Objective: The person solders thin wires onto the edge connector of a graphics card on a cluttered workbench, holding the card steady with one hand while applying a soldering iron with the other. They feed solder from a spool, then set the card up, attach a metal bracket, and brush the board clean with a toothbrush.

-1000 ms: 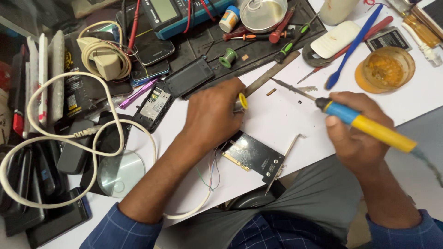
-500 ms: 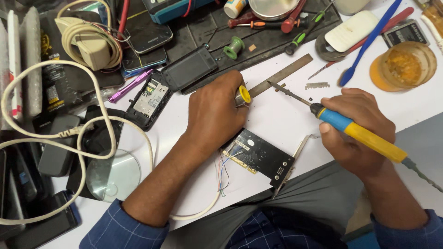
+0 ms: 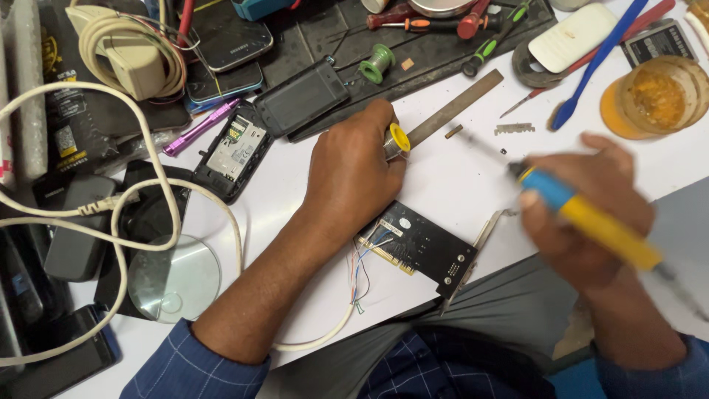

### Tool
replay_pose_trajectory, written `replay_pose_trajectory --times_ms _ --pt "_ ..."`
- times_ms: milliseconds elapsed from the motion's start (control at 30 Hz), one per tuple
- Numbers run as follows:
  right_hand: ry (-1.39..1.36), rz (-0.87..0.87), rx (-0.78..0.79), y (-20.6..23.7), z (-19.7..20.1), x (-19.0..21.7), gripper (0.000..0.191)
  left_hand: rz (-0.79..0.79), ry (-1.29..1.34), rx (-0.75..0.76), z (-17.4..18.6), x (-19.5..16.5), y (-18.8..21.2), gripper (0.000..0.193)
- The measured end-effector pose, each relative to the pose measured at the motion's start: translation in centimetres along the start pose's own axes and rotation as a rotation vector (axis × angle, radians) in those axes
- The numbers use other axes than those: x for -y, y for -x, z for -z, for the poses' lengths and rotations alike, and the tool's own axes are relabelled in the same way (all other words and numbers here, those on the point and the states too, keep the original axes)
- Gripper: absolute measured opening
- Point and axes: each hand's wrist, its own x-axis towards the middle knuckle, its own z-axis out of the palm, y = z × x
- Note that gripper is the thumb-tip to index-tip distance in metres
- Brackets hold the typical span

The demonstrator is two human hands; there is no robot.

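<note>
Circuit board [image 3: 421, 250], black with a gold edge and a metal bracket, lies flat on the white table [image 3: 458, 185], close to the person's body and between the two hands. Thin coloured wires [image 3: 362, 273] hang off its left corner.

Left hand [image 3: 351, 174] rests just above the board and is closed around a small yellow spool of solder [image 3: 399, 137]. Right hand [image 3: 591, 199] is wrapped tight around a soldering iron [image 3: 583, 218] with a blue and yellow handle. Its thin metal tip points up and left, over the table, well apart from the board.

It looks like the getting-ready step: solder in one hand, iron in the other, nothing touching the board yet. A good next move, I think, needs the tip and the solder end brought down together to the spot where the wires meet the board, slowly, so the hot tip does not burn the wires or a finger.

Some things are hard to see. The right hand and the iron are blurry, so the tip is only a faint line. The left palm hides the board's top corner and most of the spool. No loose solder end shows. The iron's cord runs out of the picture on the right.
</note>
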Motion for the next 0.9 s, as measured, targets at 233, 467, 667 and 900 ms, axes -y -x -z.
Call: replay_pose_trajectory --times_ms 233,467,667,900 --pt "0.086 -0.039 0.025 -0.3 0.3 0.3 0.022 0.000 0.019 -0.024 -0.1 0.1 0.1 0.025" --pt "0.088 0.050 0.028 1.1 -0.1 -1.0 0.016 0.024 0.020 -0.010 -0.1 0.0 0.1 0.025" --pt "0.028 0.047 0.087 -0.2 0.0 0.8 0.021 0.003 0.022 -0.031 -0.2 -0.1 0.2 0.025" --pt "0.059 0.059 0.047 -0.2 -0.3 0.5 0.022 0.027 0.024 -0.027 -0.2 0.1 0.2 0.024"
